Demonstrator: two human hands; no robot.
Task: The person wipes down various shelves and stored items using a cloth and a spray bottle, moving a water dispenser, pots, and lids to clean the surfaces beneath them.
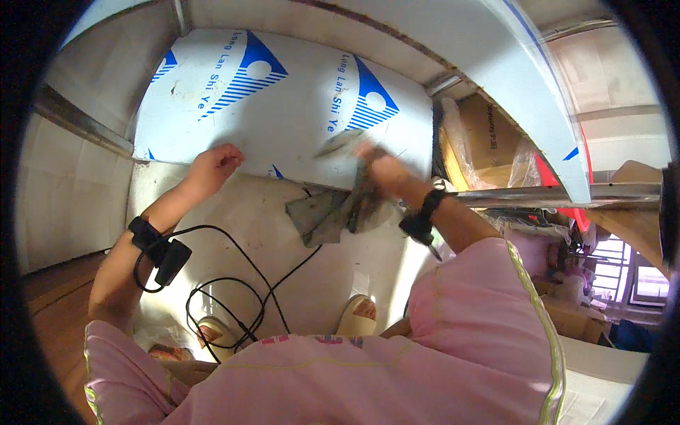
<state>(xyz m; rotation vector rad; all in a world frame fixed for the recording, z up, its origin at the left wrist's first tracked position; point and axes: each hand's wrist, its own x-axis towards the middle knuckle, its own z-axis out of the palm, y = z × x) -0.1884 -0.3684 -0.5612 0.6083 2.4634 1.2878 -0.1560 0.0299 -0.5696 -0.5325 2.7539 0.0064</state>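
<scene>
A film-covered panel (297, 106) with blue triangle prints lies before me, its near edge just ahead of my hands. At that edge, on the left, my left hand (218, 162) hovers or rests with fingers curled and nothing seen in them. My right hand (380, 164), blurred, grips a greyish-green cloth (324, 212). Part of the cloth hangs over the panel's near edge and another blurred part spreads onto the panel. Whether my left hand touches the panel cannot be told.
A metal rail (558, 195) runs along the right, with a cardboard box (478, 138) and plastic wrap behind it. A curved-looking upper shelf (510, 69) overhangs at the upper right. Black cables (223, 279) from the wrist devices loop down near my feet.
</scene>
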